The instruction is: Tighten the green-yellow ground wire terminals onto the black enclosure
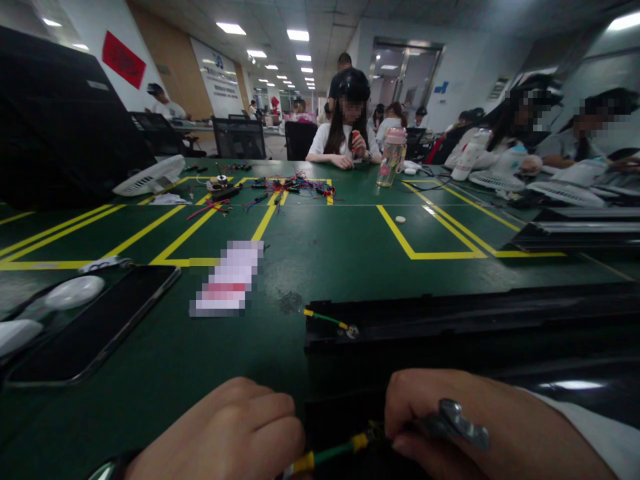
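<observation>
**Two hands working at a green wire with yellow ends**

The near wire (334, 453) is showing a green middle with a yellow band at each end. It is lying between the left hand (230, 427) and the right hand (450, 390), low in view, over something black. The right fingers (397, 400) are holding a shiny metal tool (455, 420); the left fingers (280, 433) are curling in at the wire's left end, but their tips are hiding, so I cannot tell whether they are gripping it.

Just beyond, a far wire (327, 318) is meeting a screw (353, 331) on a black bar (450, 320). The bar's left end is stopping near the middle of the green surface (320, 260), leaving room between it and the paper (230, 273). Yellow tape (447, 256) is outlining more room beyond.

Two green wires are showing, alongside one metal tool, one paper, one phone (100, 327) at left and one pink-lidded bottle (387, 167).
</observation>
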Demonstrator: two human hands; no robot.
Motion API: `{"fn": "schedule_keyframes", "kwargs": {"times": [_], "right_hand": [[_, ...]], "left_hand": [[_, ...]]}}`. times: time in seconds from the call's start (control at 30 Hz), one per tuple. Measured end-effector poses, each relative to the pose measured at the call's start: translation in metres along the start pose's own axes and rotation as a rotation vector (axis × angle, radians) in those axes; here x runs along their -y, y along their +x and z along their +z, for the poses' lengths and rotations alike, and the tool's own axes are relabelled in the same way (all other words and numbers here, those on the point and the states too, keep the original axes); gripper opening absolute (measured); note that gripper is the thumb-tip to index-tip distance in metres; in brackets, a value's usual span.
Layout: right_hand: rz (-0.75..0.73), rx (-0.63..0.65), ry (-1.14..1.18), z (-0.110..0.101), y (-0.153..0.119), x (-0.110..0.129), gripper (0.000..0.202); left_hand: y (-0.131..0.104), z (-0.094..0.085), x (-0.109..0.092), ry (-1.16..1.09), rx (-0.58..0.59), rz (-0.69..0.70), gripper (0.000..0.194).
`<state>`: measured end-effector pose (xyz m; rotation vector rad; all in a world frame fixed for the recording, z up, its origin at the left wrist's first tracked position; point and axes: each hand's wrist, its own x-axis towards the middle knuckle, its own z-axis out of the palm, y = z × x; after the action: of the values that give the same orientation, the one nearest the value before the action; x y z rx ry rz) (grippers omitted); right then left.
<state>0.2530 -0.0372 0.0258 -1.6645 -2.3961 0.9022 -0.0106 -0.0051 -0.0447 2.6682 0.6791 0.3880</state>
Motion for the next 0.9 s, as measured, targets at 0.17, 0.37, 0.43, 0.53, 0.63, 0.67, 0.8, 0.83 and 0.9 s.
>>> {"fn": "schedule_keyframes", "kwargs": {"times": [0.17,0.37,0.43,0.53,0.63,0.67,0.8,0.83,0.9], "right_hand": [[-0.136,0.099,0.048,-0.015,0.001,0.003,0.019],[-0.224,0.147,0.043,-0.028,0.005,0.009,0.02],[-0.272,0.09,0.043,-0.026,0.006,0.006,0.022],[-0.256,-0.032,0.044,-0.022,-0.001,-0.001,0.022],[-0.168,-0.169,0.187,-0.02,-0.014,-0.006,0.013],[-0.118,-0.219,0.244,-0.02,-0.018,-0.008,0.009],[-0.025,-0.221,0.304,-0.012,-0.026,-0.016,0.014],[-0.049,-0.173,0.29,-0.008,-0.025,-0.018,0.014],[-0.11,-0.105,0.257,-0.001,-0.022,-0.022,0.015]], "left_hand": [[0.001,-0.002,0.001,-0.009,-0.008,0.026,0.014],[0.003,-0.003,0.003,-0.005,0.005,0.048,0.011],[0.003,-0.004,0.003,-0.003,0.017,0.054,0.011],[0.003,-0.005,0.003,0.0,0.013,0.051,0.013],[0.003,-0.006,0.002,-0.015,-0.008,0.043,0.016],[0.003,-0.006,0.002,-0.023,-0.01,0.041,0.016],[0.005,-0.007,0.0,-0.033,-0.024,0.036,0.014],[0.005,-0.008,0.0,-0.031,-0.027,0.041,0.014],[0.005,-0.01,-0.001,-0.019,-0.016,0.054,0.014]]}}
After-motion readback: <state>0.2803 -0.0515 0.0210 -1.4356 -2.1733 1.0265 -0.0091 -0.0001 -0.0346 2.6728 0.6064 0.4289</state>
